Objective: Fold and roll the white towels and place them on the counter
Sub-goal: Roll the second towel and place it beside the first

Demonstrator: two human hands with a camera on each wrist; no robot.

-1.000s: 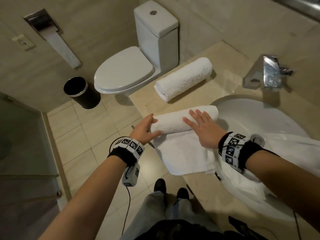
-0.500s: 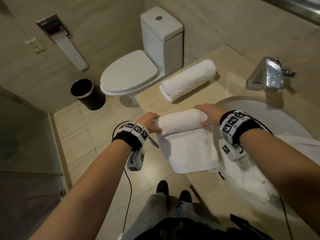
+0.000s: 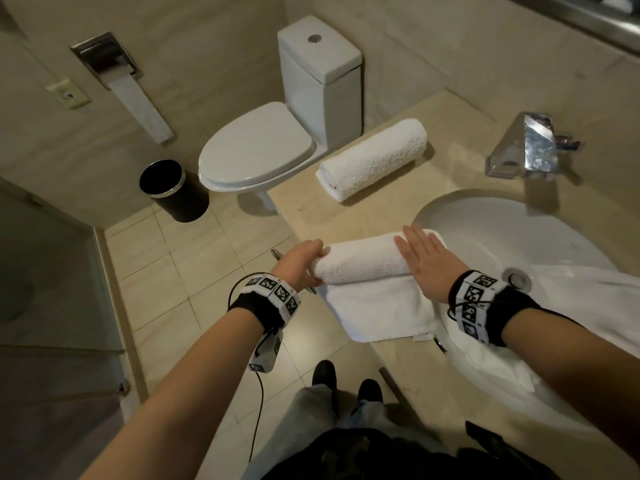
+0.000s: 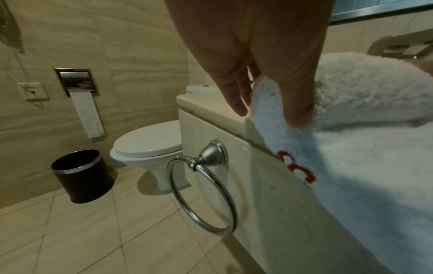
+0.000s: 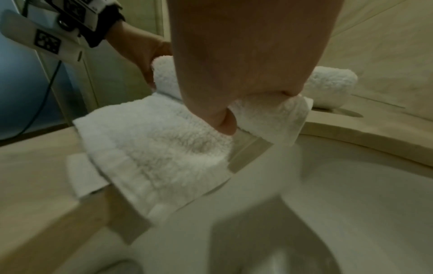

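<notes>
Counter (image 3: 304,206) w/ half-rolled towel (image 3: 363,261): left hand (image 3: 299,263) fingers gripping end, right hand (image 3: 420,258) flat; sink (image 3: 485,230) adjacent.

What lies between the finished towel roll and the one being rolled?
Only bare counter separates the finished roll from the half-rolled towel; the head view shows it.

half-rolled white towel (image 3: 363,268) on counter (image 3: 304,209), rolled towel (image 3: 374,159) behind.

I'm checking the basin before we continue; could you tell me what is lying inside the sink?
White cloth drapes across the near side of the sink, beside the drain. What's underneath is hidden.
</notes>
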